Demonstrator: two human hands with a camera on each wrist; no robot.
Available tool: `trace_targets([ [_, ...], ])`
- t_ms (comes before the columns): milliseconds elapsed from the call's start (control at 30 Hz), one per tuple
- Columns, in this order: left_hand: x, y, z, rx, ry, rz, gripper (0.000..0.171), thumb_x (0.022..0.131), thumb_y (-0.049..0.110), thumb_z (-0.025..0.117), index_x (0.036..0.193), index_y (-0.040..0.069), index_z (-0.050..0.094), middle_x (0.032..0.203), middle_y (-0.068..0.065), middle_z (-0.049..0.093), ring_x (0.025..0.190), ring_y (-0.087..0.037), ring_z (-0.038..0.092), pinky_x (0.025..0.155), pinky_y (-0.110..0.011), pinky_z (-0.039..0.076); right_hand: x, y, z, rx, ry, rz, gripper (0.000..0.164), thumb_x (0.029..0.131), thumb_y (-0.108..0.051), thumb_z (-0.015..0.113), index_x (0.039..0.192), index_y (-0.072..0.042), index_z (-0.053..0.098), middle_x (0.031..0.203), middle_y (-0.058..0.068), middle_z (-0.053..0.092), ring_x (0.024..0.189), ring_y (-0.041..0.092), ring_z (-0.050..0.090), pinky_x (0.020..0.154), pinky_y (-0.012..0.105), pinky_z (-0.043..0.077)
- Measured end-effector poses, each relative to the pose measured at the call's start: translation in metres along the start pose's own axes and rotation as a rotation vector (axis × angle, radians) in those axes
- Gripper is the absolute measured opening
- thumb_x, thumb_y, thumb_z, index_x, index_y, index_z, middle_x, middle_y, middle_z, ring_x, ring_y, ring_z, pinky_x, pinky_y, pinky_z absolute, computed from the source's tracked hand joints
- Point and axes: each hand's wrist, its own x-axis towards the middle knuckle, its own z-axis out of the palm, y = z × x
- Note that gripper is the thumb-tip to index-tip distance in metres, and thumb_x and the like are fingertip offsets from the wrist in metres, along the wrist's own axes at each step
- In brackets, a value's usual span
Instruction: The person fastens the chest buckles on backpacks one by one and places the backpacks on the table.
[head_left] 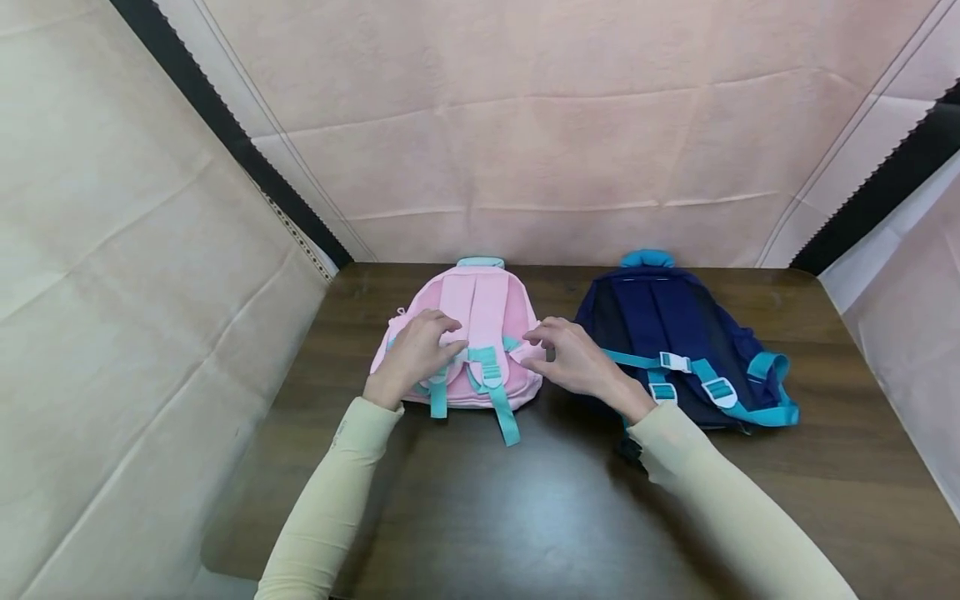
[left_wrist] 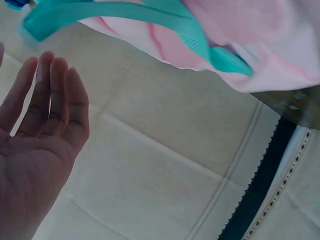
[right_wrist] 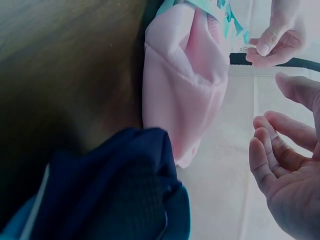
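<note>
A pink backpack (head_left: 480, 308) lies straps-up on the dark table (head_left: 525, 500), with teal strap ends (head_left: 504, 412) trailing toward me. My left hand (head_left: 420, 350) rests on its left strap. In the right wrist view the left hand (right_wrist: 275, 40) pinches a small white clip between thumb and fingertip. My right hand (head_left: 573, 358) hovers at the bag's right strap with fingers loosely curled, and the right wrist view shows the right hand (right_wrist: 290, 170) holding nothing. The left wrist view shows only the left palm (left_wrist: 40, 130) under the pink bag (left_wrist: 280, 55).
A navy backpack (head_left: 667, 333) with teal straps and a white chest clip (head_left: 675, 362) lies right beside the pink one, under my right wrist. Pale fabric walls close in the table on the left, back and right. Bare tabletop lies in front of the bags.
</note>
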Motion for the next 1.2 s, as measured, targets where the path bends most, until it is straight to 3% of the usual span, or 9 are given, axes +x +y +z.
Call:
trace_targets([
  [167, -0.004, -0.008, -0.001, 0.006, -0.067, -0.074, 0.047, 0.095, 0.029, 0.087, 0.131, 0.001, 0.077, 0.127, -0.016, 0.079, 0.109, -0.030, 0.073, 0.098, -0.046, 0.064, 0.011, -0.003, 0.009, 0.029, -0.037, 0.020, 0.042, 0.099, -0.020, 0.081, 0.134, 0.001, 0.075, 0.125, 0.020, 0.076, 0.105, 0.030, 0.070, 0.088, 0.045, 0.063],
  [333, -0.005, -0.012, 0.001, 0.019, -0.114, -0.068, 0.043, 0.094, 0.027, 0.089, 0.128, 0.002, 0.079, 0.120, -0.015, 0.080, 0.105, -0.028, 0.072, 0.096, -0.044, 0.063, 0.022, -0.007, 0.021, 0.037, -0.070, 0.018, 0.042, 0.099, -0.020, 0.082, 0.134, 0.003, 0.075, 0.126, 0.020, 0.076, 0.110, 0.034, 0.071, 0.093, 0.046, 0.064],
  [633, -0.008, -0.016, 0.001, 0.005, -0.104, -0.057, 0.036, 0.094, 0.021, 0.088, 0.124, 0.003, 0.081, 0.114, -0.014, 0.075, 0.099, -0.027, 0.069, 0.092, -0.043, 0.063, 0.041, -0.019, 0.039, -0.043, -0.121, 0.023, 0.047, 0.097, -0.024, 0.085, 0.135, 0.001, 0.074, 0.129, 0.017, 0.077, 0.117, 0.030, 0.068, 0.107, 0.046, 0.061],
  [1000, -0.009, -0.020, 0.004, -0.026, -0.077, -0.050, 0.036, 0.093, 0.016, 0.088, 0.124, 0.000, 0.080, 0.101, -0.012, 0.073, 0.090, -0.023, 0.065, 0.085, -0.039, 0.060, 0.067, -0.028, 0.060, -0.064, -0.151, 0.023, 0.041, 0.096, -0.019, 0.085, 0.131, 0.001, 0.077, 0.128, 0.017, 0.075, 0.115, 0.029, 0.065, 0.105, 0.041, 0.060],
  [1200, -0.011, -0.022, 0.004, -0.043, -0.065, -0.035, 0.033, 0.094, 0.013, 0.087, 0.123, 0.000, 0.080, 0.100, -0.012, 0.074, 0.089, -0.023, 0.064, 0.084, -0.039, 0.059, 0.073, -0.030, 0.070, -0.062, -0.182, 0.043, 0.039, 0.097, -0.015, 0.084, 0.132, 0.001, 0.077, 0.125, 0.017, 0.074, 0.108, 0.028, 0.063, 0.096, 0.038, 0.059],
])
